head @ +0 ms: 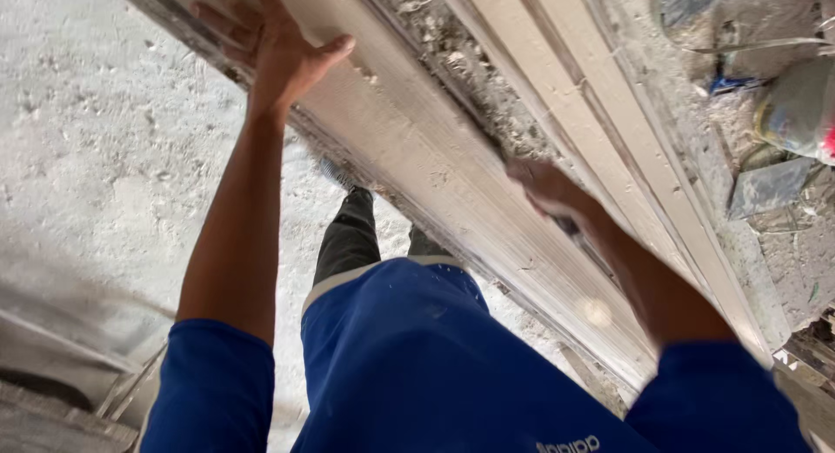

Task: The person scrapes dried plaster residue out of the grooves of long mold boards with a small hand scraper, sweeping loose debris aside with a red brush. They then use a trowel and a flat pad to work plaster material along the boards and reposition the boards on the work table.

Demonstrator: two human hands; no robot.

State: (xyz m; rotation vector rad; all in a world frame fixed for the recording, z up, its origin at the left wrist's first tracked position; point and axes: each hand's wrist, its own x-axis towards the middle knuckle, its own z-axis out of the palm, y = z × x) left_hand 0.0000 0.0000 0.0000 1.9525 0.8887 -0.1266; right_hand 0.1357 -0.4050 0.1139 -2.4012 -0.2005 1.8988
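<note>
Gripping a long pale wooden plank (435, 157), dusty and whitewashed, lying slantwise from upper left to lower right above a rough grey concrete floor (104, 157). Left hand (274, 44) clamping the far stretch of the plank, thumb hooked over the upper face and fingers (217, 18) wrapping the lower edge. Right hand (548, 192) pressing on the near stretch, blurred, so impossible to tell whether those fingers are closed around the edge or merely resting flat. Judging from length and thickness: likely stiff and fairly heavy, prone to swinging at the ends, so best taken as here, with two holds spread well apart along the edges. Surface looking chalky and powdery, probably slippery with dust and perhaps splintery; a wrap-around hold on the edge seeming safer than a flat palm. Lying just beside it, further similar boards (591, 114), with a channel of debris and shavings (452, 62) between. At the upper right, a bulging plastic sack (796, 114), contents not discernible, sitting among rubble and a grey flat block (770, 185). Blue shirt and dark trouser leg (348, 236) showing below the arms, one shoe resting on the floor under the plank.
</note>
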